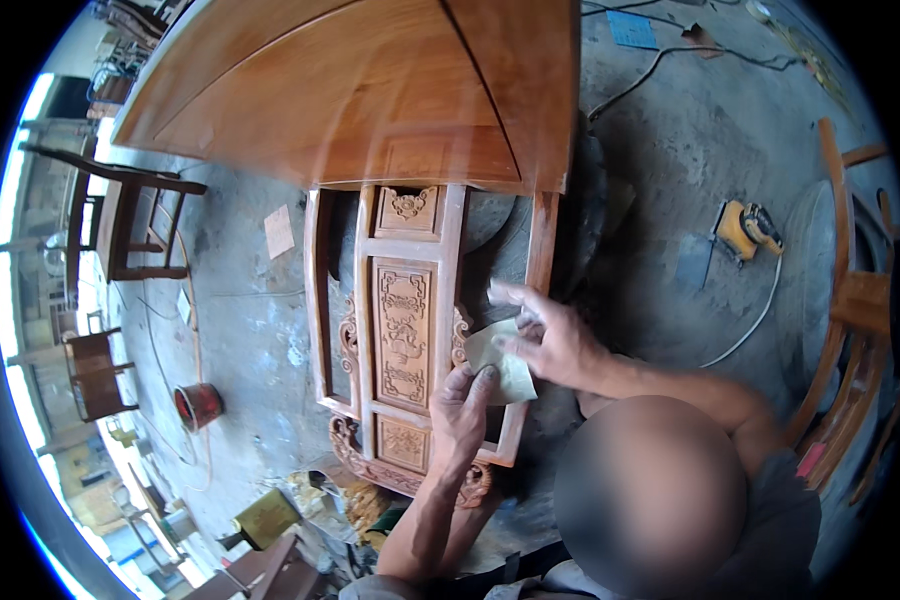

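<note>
Nearest, the left hand (460,405) has its thumb and fingers clamped together on the lower left edge of a pale, creased sheet (505,365), while the right hand (557,342) is at the sheet's upper right, its index finger reaching out apart; whether the other fingers pinch the sheet I cannot tell. Just beyond, the carved wooden frame (402,330) stretches away below the hands, the sheet overlapping its right side in this view, contact unclear. Its carving and joinery look done; the rails appear pale and matte against a redder stretch at upper right, so I judge the surface finish uneven and some work left, though how much cannot be told. At the frame's far end comes a broad, glossy wooden panel (370,90). Farther out on the floor (260,340) are a red bucket (198,405), a yellow power tool (738,232) and a wooden chair (135,215).
</note>
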Demonstrator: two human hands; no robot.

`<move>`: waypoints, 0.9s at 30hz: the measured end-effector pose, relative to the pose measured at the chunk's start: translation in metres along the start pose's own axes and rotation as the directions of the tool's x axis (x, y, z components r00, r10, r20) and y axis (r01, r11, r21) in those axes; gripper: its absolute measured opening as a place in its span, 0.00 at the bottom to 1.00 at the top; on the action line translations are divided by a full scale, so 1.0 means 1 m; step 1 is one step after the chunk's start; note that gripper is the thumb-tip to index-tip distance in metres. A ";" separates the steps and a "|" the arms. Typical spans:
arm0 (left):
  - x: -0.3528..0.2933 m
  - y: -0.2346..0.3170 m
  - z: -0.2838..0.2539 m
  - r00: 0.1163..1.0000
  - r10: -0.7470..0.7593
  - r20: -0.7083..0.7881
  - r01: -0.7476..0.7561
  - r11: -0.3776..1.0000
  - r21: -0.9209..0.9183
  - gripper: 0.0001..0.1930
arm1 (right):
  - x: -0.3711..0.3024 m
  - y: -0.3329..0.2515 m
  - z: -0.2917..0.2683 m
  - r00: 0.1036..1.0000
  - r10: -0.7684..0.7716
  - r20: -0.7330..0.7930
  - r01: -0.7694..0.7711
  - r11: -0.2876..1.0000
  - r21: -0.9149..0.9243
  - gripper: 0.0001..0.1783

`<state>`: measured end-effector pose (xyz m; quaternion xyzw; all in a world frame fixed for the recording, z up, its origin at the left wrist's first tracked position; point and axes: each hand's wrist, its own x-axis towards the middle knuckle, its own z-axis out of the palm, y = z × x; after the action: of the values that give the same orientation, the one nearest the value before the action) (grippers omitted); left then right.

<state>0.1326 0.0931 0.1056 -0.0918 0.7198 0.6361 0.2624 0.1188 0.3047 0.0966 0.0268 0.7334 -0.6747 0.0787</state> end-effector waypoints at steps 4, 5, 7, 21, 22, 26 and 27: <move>0.011 0.008 -0.008 0.968 0.248 -0.042 -0.231 0.942 0.244 0.15 | 0.005 0.007 -0.002 0.969 -0.117 -0.216 0.093 0.988 -0.119 0.07; 0.015 0.014 -0.006 0.897 0.437 -0.070 -0.397 0.864 0.310 0.18 | 0.006 0.006 -0.005 0.935 -0.224 -0.275 0.151 0.953 -0.263 0.07; 0.010 0.043 -0.001 0.978 0.201 -0.060 -0.197 0.978 0.071 0.24 | 0.004 0.004 -0.005 0.927 -0.278 -0.252 0.208 0.939 -0.273 0.06; 0.011 0.053 -0.022 0.964 -0.005 0.265 0.093 0.943 -0.320 0.33 | -0.004 0.005 0.000 0.961 0.033 0.275 -0.006 0.995 -0.099 0.19; 0.011 0.057 -0.023 0.949 0.041 0.311 0.029 0.976 -0.216 0.36 | -0.002 0.007 0.002 0.961 0.024 0.275 -0.016 0.999 -0.031 0.20; 0.020 0.061 -0.038 0.823 0.109 0.558 -0.489 0.637 0.597 0.72 | 0.013 -0.005 0.010 0.884 0.304 0.354 -0.386 0.903 0.190 0.19; 0.023 0.057 -0.030 0.813 0.210 0.544 -0.572 0.465 0.676 0.63 | 0.012 0.000 0.012 0.846 0.377 0.378 -0.493 0.823 0.282 0.18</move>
<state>0.0789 0.0786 0.1454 0.3385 0.8628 0.2778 0.2527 0.1078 0.2925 0.0936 0.1046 0.5462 -0.7591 0.3384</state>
